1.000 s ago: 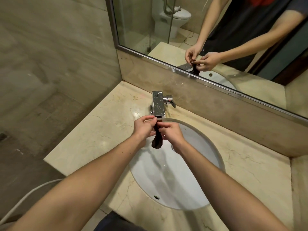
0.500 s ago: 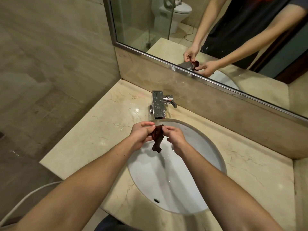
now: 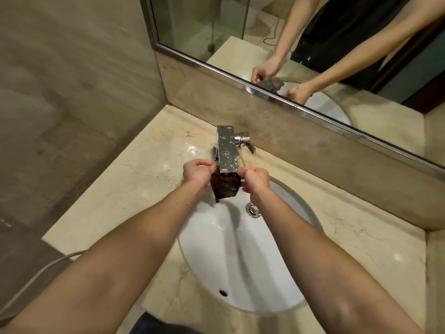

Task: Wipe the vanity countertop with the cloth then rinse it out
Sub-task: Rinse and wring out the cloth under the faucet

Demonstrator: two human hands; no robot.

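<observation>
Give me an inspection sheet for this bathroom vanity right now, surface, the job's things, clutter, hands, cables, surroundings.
Surface: marble countertop, glossy, with wet patches near the faucet.
Job's things: dark cloth spread open under the chrome faucet spout, over the white sink basin; drain stopper visible; whether water is running cannot be told.
Clutter: nothing seen.
Hands: left hand and right hand each pinch an upper edge of the cloth with the fingers.
Cables: a pale hose or cord hangs below the counter's left edge.
Surroundings: mirror above a stone backsplash; tiled wall on the left.
</observation>
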